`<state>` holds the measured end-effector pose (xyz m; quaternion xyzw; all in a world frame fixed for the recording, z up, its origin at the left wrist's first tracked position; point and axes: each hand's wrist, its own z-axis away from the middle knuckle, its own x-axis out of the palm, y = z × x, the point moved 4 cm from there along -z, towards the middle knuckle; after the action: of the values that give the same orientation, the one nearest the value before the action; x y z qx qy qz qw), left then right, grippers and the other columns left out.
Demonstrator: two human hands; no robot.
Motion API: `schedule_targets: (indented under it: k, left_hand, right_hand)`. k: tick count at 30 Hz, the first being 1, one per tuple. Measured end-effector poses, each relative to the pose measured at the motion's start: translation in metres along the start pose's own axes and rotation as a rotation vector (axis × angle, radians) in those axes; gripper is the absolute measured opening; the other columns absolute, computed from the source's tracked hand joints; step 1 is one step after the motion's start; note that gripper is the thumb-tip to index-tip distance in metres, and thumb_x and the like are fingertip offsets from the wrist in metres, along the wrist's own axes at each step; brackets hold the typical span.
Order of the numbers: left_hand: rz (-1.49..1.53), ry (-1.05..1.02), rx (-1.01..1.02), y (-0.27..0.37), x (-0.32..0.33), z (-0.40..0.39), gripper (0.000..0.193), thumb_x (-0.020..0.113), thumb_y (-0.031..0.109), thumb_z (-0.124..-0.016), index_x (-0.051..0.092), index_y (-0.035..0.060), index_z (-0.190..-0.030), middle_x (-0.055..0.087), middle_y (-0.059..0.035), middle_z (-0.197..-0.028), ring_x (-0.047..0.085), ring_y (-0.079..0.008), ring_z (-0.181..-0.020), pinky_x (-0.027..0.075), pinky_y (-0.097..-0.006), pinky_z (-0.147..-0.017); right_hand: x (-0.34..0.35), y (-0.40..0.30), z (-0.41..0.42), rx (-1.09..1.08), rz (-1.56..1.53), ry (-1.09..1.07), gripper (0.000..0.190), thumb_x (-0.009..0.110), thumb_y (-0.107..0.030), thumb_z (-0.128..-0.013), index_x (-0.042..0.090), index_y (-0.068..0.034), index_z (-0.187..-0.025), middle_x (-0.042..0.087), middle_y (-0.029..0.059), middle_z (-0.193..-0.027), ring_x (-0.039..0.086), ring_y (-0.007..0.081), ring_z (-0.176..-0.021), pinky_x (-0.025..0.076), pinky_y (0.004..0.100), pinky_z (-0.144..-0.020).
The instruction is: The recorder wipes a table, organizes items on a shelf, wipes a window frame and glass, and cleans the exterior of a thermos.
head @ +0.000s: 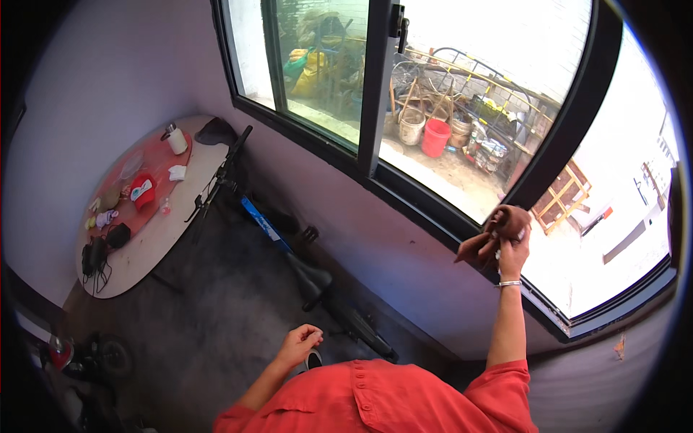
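My right hand grips a bunched brown cloth at the lower corner of the dark-framed sliding window. The cloth covers part of the frame, and one end of it hangs over the sill's inner edge. Most of my fingers are hidden by its folds. Low in front of my body, my left hand is loosely curled, with nothing visible in it. Below the window a bicycle stands along the wall, with its black saddle and blue frame tube facing up.
An oval table at the left holds a white bottle, a red cap and black corded items. A wheeled vehicle stands lower left. Outside, buckets and clutter line the yard wall.
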<state>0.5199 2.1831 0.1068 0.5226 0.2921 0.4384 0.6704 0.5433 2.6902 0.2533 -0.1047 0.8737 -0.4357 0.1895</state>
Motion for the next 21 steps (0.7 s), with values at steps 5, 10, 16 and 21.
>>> schedule_targets:
  k: [5, 10, 16, 21]
  left_hand:
    - [0.04, 0.124, -0.019, -0.011, -0.015, 0.023, 0.014, 0.054, 0.013, -0.088, 0.058, -0.0001, -0.093, 0.061, -0.0049, -0.08, 0.057, -0.0095, -0.074, 0.046, -0.022, -0.068]
    - [0.082, 0.185, -0.032, -0.024, -0.023, 0.05, 0.015, 0.053, 0.012, -0.088, 0.058, -0.0011, -0.094, 0.061, -0.0059, -0.08, 0.057, -0.0103, -0.074, 0.047, -0.0229, -0.069]
    - [0.053, 0.264, -0.058, -0.022, -0.023, 0.062, 0.013, 0.052, 0.01, -0.088, 0.057, -0.0005, -0.093, 0.061, -0.0061, -0.081, 0.058, -0.0115, -0.075, 0.048, -0.025, -0.069]
    - [0.025, 0.152, -0.065, -0.008, -0.003, 0.041, 0.012, 0.052, 0.01, -0.088, 0.057, -0.0002, -0.091, 0.06, -0.006, -0.081, 0.057, -0.0111, -0.075, 0.047, -0.0239, -0.069]
  right_hand:
    - [0.061, -0.052, 0.006, 0.079, 0.274, -0.21, 0.06, 0.061, -0.008, -0.066, 0.044, -0.01, -0.123, 0.061, 0.019, -0.101, 0.059, 0.0344, -0.096, 0.045, 0.037, -0.084]
    - [0.093, -0.042, 0.009, -0.135, 0.53, -0.586, 0.035, 0.055, -0.015, -0.067, 0.056, -0.005, -0.1, 0.062, 0.0195, -0.088, 0.06, 0.0363, -0.084, 0.047, 0.0413, -0.075]
    - [0.084, -0.095, 0.041, -0.334, 0.665, -0.799, 0.029, 0.057, -0.018, -0.067, 0.051, -0.006, -0.092, 0.061, 0.0156, -0.084, 0.059, 0.0343, -0.082, 0.046, 0.0442, -0.068]
    - [0.019, -0.05, 0.041, -0.325, 0.822, -0.63, 0.025, 0.057, -0.016, -0.067, 0.054, -0.012, -0.092, 0.06, 0.0107, -0.089, 0.059, 0.0298, -0.085, 0.047, 0.0429, -0.068]
